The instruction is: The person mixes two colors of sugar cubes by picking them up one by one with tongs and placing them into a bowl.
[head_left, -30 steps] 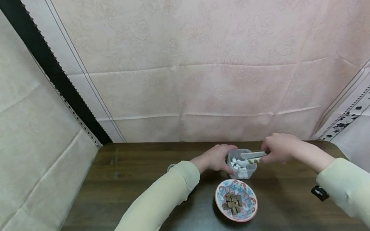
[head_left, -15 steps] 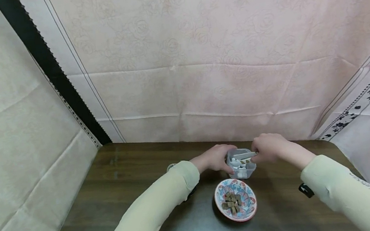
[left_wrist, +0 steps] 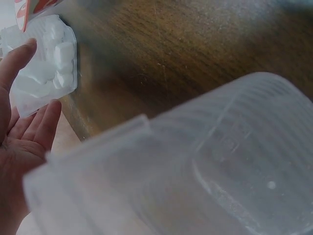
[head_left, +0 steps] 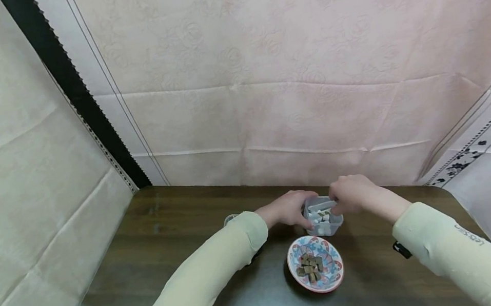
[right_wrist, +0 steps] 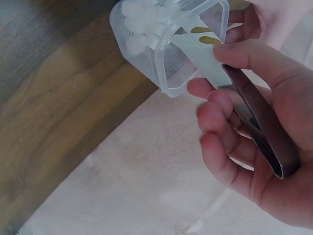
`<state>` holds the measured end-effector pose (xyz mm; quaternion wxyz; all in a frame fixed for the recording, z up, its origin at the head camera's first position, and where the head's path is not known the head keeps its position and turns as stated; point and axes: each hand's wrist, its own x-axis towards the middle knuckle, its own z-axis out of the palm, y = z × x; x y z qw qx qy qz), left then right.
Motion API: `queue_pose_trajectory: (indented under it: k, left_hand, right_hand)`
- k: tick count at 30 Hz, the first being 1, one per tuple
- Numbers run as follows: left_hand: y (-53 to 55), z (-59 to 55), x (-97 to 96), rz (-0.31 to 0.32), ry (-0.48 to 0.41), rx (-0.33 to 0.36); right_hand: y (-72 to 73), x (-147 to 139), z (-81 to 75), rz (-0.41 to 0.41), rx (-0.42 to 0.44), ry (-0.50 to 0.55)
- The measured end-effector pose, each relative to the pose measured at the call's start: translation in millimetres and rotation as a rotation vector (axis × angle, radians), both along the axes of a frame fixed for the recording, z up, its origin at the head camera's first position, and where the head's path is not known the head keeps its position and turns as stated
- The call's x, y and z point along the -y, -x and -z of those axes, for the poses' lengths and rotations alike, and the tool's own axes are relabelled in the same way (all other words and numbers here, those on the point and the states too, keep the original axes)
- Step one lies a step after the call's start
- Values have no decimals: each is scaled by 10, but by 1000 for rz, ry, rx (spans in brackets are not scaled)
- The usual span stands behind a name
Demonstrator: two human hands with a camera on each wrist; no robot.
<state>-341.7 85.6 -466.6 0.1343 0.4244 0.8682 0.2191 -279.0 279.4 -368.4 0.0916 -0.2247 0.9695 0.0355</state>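
Observation:
A clear plastic container (head_left: 331, 229) of white cubes (left_wrist: 63, 56) stands towards the table's back edge. My left hand (head_left: 287, 209) holds it from the left, thumb at the near side and fingers at the far side. From the right, my right hand (head_left: 355, 194) grips a pair of tongs (right_wrist: 254, 110), metal at the bend, with white arms bearing gold leaf shapes. The tong tips reach inside the container, among the cubes; their very ends are hidden. Just in front sits a patterned bowl (head_left: 330, 255) with several brown cubes (head_left: 309, 269) in it.
Another clear plastic container (left_wrist: 210, 161) fills the foreground of the left wrist view; in the head view its rim (head_left: 230, 219) peeks out behind the left sleeve. Pale cloth walls (head_left: 238, 97) enclose the dark wooden table (head_left: 158, 268) at the back and sides.
My right hand has moved left to the container, bringing the tongs from over its right rim down into it. The left hand keeps its hold, and the bowl has not moved.

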Motion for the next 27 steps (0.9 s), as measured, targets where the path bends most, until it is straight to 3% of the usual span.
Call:
queue_pose_trajectory:
  k: [27]
  left_hand:
    - [-2, 6, -4, -16, 7, 3]
  right_hand:
    - [-17, 85, -74, 1, 22, -126]
